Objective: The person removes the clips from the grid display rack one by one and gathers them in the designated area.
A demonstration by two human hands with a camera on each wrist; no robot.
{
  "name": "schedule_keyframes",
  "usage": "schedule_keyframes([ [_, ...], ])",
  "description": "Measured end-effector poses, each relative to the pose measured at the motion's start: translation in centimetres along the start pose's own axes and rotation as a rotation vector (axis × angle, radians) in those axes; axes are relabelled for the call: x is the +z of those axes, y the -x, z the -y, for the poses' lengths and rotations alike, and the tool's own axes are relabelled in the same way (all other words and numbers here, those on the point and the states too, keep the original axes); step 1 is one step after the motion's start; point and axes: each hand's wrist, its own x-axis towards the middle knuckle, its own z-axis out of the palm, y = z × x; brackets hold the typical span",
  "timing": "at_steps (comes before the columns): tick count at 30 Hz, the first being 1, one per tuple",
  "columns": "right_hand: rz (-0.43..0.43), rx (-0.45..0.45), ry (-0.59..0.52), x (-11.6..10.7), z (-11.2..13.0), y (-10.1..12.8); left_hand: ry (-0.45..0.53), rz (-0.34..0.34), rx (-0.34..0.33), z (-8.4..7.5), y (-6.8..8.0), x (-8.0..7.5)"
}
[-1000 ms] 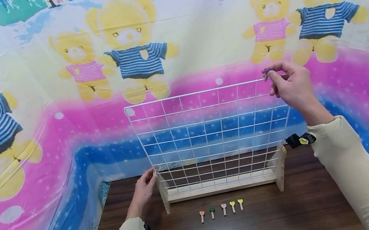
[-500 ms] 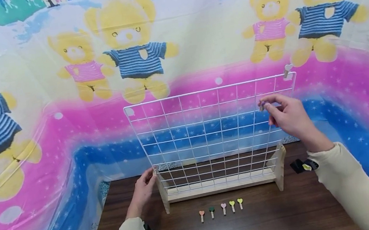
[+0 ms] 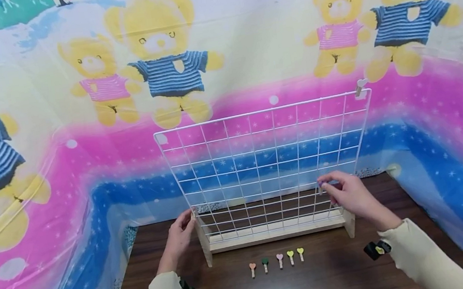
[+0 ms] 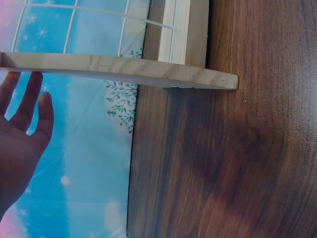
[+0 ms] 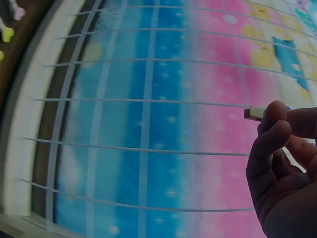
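My left hand grips the upper end of the wooden stand's left side board, thumb and index finger meeting at it in the head view. The stand bears an upright white wire grid. In front of its lower right part, my right hand pinches a small wooden clothespin. A bit of purple shows at its top; the fingers hide most of it. A clothespin with a white heart is clipped at the grid's top right corner.
Before the stand, several heart clothespins lie in a row on the brown table: orange, green, pink and yellow. A bear-printed cloth hangs behind and at the sides.
My right hand has come down from the grid's top right edge to its lower right, still pinching the clothespin. This uncovers the white heart clothespin at the corner. My left hand stays put.
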Motion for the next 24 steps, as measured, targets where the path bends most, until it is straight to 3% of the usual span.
schedule_keyframes([
  [8,0.05,0.096,-0.003,4.7,-4.6,1.9,0.002,-0.003,0.019,0.1,-0.1,0.1],
  [14,0.079,0.071,0.008,7.9,-8.2,3.0,0.001,-0.002,0.006,0.1,-0.1,0.1],
  [17,0.101,0.05,0.009,9.2,-9.8,3.6,-0.004,0.0,0.002,0.1,-0.1,0.1],
  [24,0.159,0.142,-0.023,11.4,-12.7,4.7,-0.002,-0.008,0.004,0.1,-0.1,0.1],
])
